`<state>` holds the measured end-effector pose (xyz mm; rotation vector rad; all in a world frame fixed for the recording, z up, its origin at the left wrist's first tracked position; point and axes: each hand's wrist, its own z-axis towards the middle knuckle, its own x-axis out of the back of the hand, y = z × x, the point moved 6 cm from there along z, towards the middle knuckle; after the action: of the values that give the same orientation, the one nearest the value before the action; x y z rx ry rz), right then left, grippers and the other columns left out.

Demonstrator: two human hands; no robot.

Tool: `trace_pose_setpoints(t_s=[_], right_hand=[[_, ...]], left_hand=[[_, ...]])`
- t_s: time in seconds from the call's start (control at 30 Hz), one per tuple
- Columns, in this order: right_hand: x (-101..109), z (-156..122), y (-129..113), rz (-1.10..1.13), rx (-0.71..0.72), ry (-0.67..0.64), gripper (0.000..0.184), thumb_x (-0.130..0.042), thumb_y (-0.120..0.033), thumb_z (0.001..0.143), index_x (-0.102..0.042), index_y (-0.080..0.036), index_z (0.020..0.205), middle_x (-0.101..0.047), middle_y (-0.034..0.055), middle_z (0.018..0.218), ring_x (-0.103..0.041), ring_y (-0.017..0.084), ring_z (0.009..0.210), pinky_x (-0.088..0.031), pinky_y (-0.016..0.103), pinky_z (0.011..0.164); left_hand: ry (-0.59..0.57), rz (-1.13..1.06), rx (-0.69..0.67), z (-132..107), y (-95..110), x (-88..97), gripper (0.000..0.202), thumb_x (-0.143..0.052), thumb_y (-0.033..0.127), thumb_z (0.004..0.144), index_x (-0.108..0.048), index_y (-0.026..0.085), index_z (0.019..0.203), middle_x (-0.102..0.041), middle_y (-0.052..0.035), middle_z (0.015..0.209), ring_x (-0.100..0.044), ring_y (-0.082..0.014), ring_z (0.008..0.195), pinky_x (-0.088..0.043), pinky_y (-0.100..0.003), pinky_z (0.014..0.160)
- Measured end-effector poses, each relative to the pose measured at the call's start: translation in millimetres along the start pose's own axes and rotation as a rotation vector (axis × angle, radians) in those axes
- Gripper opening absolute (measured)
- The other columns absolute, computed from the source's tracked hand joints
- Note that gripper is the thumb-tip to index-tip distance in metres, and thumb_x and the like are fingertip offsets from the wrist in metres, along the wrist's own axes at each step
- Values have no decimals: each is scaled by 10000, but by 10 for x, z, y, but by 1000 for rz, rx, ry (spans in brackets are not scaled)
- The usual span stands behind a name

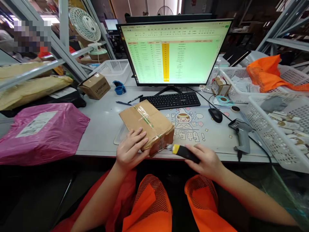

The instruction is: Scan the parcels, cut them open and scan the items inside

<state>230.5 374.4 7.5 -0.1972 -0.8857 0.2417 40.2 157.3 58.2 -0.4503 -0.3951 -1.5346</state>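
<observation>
A taped cardboard box [154, 124] rests at the desk's front edge, turned at an angle. Clear tape with green print runs over its top and down its near side. My left hand [132, 146] lies on the box's near left corner, fingers spread over the top and thumb along the near side. In my right hand [205, 159] is a black and yellow utility knife [185, 152], its tip pointing left at the lower right of the box's taped side. The blade is blurred, so whether it touches the tape I cannot tell.
Behind the box stand a keyboard [171, 100] and a monitor [173, 58]. To the right are a mouse [215, 115], a barcode scanner [242, 137] and white baskets [275, 138]. A pink parcel [65, 129] and a small brown carton [95, 86] sit at left.
</observation>
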Motion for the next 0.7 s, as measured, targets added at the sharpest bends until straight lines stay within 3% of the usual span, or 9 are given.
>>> trace_pose_setpoints(t_s=[0.13, 0.3, 0.4, 0.53, 0.6, 0.63, 0.7], right_hand=[[-236, 222, -261, 11, 137, 5, 444, -574, -404, 1025, -599, -159, 1394, -661, 73, 877, -646, 196, 720, -524, 306, 609], [-359, 373, -197, -83, 158, 62, 444, -576, -436, 1027, -648, -162, 1368, -677, 91, 886, -645, 203, 743, -525, 314, 633], [-299, 287, 42, -173, 111, 133, 423, -598, -424, 1014, -672, -197, 1363, -696, 106, 920, -660, 216, 771, -540, 325, 660], [8, -128, 720, -223, -228, 315, 471, -578, -391, 1021, -624, -174, 1437, -735, 133, 1010, -705, 251, 856, -582, 367, 764], [179, -423, 1014, -225, -386, 407, 486, -579, -400, 1016, -624, -166, 1439, -752, 144, 1079, -726, 278, 939, -587, 403, 848], [239, -556, 1109, -219, -427, 433, 482, -586, -408, 1009, -637, -169, 1425, -755, 144, 1115, -730, 290, 980, -584, 416, 883], [284, -752, 1209, -192, -469, 426, 468, -598, -412, 1001, -656, -183, 1404, -755, 136, 1166, -733, 297, 1032, -580, 422, 916]], left_hand=[[-59, 5, -82, 41, -91, 3, 600, -814, 134, 812, -617, 156, 1378, -727, -196, 1249, -669, -333, 1255, -543, -538, 1105], [-125, -11, -107, 101, -30, 26, 673, -796, 158, 846, -557, 179, 1474, -706, -200, 1299, -677, -326, 1242, -566, -514, 1091], [-75, -2, -105, 78, 44, 15, 680, -773, 98, 844, -546, 145, 1483, -715, -220, 1267, -657, -339, 1269, -554, -532, 1098], [-50, -54, -70, -190, -83, 147, 584, -716, 108, 889, -573, 154, 1453, -737, -189, 1233, -674, -322, 1248, -555, -547, 1094], [21, -82, 17, -452, -292, 368, 411, -636, 180, 957, -644, 205, 1368, -740, -139, 1250, -693, -304, 1219, -582, -536, 1063], [108, -49, 125, -608, -431, 522, 329, -597, 220, 983, -684, 220, 1300, -728, -121, 1284, -687, -303, 1230, -585, -537, 1058], [334, 105, 473, -981, -694, 846, 299, -554, 315, 1007, -703, 238, 1254, -658, -99, 1414, -627, -319, 1317, -534, -577, 1112]])
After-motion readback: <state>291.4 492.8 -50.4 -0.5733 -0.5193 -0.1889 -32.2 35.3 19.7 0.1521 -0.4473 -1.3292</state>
